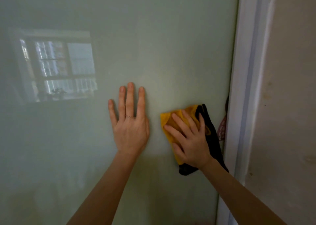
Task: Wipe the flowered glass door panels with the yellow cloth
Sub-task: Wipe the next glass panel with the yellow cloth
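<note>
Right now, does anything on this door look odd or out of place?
Little stands out. A reddish patterned patch peeks between the glass panel and the white frame, beside the yellow cloth; what it is cannot be told. The wall is stained.

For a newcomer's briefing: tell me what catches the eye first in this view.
The yellow cloth, black along one side, stands out at the lower right of the pale green glass panel, pressed flat under the right hand beside the white door frame. Next to it the left hand lies flat on the glass, fingers spread, a thin ring on one. At upper left a window reflection glows on the pane.
</note>
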Available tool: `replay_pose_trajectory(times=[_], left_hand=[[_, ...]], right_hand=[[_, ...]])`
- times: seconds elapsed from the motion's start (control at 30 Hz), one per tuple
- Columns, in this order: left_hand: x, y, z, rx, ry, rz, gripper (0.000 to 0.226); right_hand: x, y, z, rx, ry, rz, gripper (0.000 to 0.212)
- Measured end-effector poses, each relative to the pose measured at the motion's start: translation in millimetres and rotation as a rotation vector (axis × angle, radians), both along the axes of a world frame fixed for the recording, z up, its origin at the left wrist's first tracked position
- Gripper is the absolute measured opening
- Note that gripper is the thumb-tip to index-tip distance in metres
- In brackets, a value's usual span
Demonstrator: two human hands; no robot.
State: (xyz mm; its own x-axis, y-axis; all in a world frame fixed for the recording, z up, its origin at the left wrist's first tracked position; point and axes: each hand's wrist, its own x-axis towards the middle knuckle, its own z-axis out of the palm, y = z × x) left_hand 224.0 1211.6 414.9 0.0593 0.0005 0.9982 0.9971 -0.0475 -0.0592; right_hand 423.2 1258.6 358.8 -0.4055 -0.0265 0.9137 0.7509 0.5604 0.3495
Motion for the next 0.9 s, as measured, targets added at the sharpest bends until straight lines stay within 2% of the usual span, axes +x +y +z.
replay_pose_trajectory(times=[0.07, 0.13, 0.27, 0.37, 0.43, 0.57, 0.67, 0.77, 0.9], left_hand=[[0.7, 1.2, 0.3, 0.008, 0.002, 0.004, 0.056], [2.5, 3.1, 1.3, 0.012, -0.004, 0.014, 0.056], [2.7, 3.3, 2.5, 0.001, -0.008, 0.021, 0.06], [4.4, 2.2, 2.6, 0.011, -0.013, 0.024, 0.063], [3.8, 1.5, 2.5, 0.013, -0.01, 0.029, 0.063], [2.2, -0.6, 0.2, -0.003, -0.005, 0.015, 0.065], [2.4, 0.1, 0.4, -0.004, -0.001, 0.023, 0.066], [2.6, 1.3, 1.6, -0.002, 0.0, 0.027, 0.064], [2.7, 1.9, 0.9, -0.011, -0.006, 0.033, 0.068]], right_hand=[[26.1, 10.4, -4.4, -0.014, 0.004, -0.032, 0.045], [44.6, 18.4, 6.9, -0.058, 0.112, -0.04, 0.046], [21.7, 18.9, 43.9, -0.069, 0.438, -0.059, 0.05], [-7.5, 10.9, 55.9, -0.064, 0.565, -0.068, 0.051], [-17.7, 4.6, 48.8, -0.061, 0.499, -0.047, 0.05], [-4.3, 0.0, 0.9, -0.05, 0.156, -0.046, 0.049], [20.8, 7.7, -19.1, -0.008, 0.043, -0.099, 0.043], [30.7, 15.8, -2.6, -0.002, 0.105, -0.106, 0.043], [19.1, 22.4, 62.2, -0.003, 0.453, -0.142, 0.047]])
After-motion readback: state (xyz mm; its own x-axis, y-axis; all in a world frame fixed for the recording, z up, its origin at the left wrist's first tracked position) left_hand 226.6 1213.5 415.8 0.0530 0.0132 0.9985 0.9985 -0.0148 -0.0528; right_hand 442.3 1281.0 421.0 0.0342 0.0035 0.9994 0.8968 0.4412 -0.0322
